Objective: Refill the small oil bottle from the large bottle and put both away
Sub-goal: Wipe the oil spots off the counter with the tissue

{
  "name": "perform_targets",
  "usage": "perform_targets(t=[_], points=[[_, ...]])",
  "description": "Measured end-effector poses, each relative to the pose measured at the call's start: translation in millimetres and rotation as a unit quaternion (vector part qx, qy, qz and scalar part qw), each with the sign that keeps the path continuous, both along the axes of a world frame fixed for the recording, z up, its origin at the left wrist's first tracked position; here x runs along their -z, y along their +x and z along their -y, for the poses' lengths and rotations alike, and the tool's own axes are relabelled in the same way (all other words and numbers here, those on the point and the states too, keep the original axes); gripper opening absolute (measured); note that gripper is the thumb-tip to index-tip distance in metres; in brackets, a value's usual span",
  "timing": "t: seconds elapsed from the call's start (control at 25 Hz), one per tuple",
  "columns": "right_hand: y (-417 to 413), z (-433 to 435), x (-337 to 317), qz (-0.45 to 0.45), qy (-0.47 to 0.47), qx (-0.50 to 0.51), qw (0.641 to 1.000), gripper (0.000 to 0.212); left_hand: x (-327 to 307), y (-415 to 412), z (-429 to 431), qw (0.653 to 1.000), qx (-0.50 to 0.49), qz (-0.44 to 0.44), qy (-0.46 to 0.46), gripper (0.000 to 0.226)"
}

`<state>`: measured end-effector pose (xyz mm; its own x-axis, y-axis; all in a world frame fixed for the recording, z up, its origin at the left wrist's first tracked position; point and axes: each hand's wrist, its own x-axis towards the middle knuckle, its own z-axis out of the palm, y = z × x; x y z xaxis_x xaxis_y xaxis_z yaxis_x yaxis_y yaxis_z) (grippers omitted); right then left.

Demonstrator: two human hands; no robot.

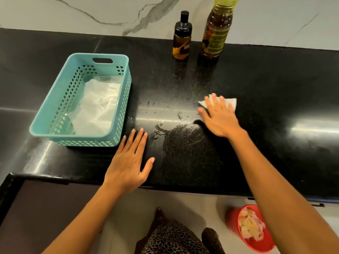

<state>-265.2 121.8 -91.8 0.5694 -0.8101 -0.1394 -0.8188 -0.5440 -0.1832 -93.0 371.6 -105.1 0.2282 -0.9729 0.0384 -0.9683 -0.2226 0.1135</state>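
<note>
The small oil bottle (181,37) with a black pump cap stands at the back of the black counter, and the large oil bottle (216,32) stands upright just to its right. My right hand (219,117) lies flat with straight fingers on a white paper tissue (230,103), pressing it onto the counter beside a smeared oily patch (176,129). My left hand (129,162) rests flat on the counter near the front edge, holding nothing.
A teal perforated basket (55,114) lined with white paper sits on the counter (275,107) at the left. A red bin (233,219) with scraps stands on the floor at the lower right. The marble wall (91,11) backs the counter.
</note>
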Motion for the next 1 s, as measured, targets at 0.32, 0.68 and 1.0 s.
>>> perform_targets(t=[0.32,0.68,1.0], points=[[-46,-83,0,0.053,-0.008,-0.202,0.978,0.085,0,0,-1,1.0,0.0,-0.008,0.0,0.07],[70,5,1,-0.004,0.021,-0.097,0.995,0.078,-2,1,-1,1.0,0.001,-0.018,-0.003,0.07],[-27,-4,-2,-0.015,0.0,-0.09,0.996,0.083,-1,1,0,1.0,0.001,-0.017,-0.001,0.069]])
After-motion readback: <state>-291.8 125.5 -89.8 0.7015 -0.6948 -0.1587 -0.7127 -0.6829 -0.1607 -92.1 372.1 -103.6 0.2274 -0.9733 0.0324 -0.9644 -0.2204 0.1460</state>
